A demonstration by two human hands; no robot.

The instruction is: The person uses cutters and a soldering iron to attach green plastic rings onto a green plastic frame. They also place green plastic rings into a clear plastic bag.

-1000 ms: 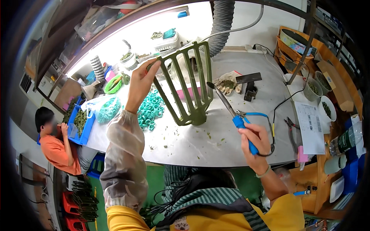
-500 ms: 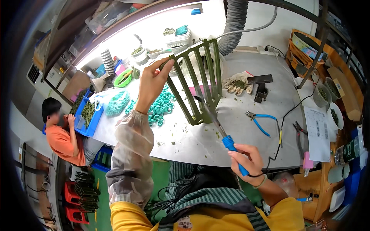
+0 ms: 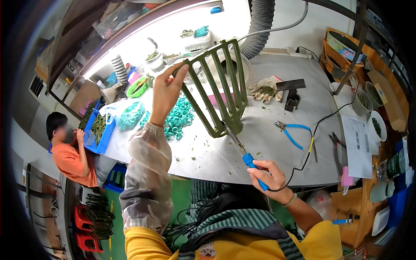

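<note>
My left hand (image 3: 167,95) grips the upper left corner of a green slatted frame (image 3: 217,93), tilted up above the table. The frame has several long parallel bars and a stubby socket at its lower end. In my right hand (image 3: 271,180) is a soldering iron (image 3: 250,161) with a ribbed blue handle, a metal shaft and a black cord. Its tip meets the lower edge of the frame by the socket; whether it presses in cannot be made out. A heap of small teal plastic parts (image 3: 177,119) lies behind the frame, left of it.
Blue-handled cutters (image 3: 292,133), red-handled pliers (image 3: 336,151) and a work glove (image 3: 265,90) lie to the right, near a black stand (image 3: 292,97). A flexible grey duct (image 3: 259,28) hangs at the back. At the left, a person (image 3: 71,151) sits beside a blue tray (image 3: 102,141).
The soldering iron has moved left and its tip has come down to the frame's lower edge. The frame has shifted slightly left and up with my left hand.
</note>
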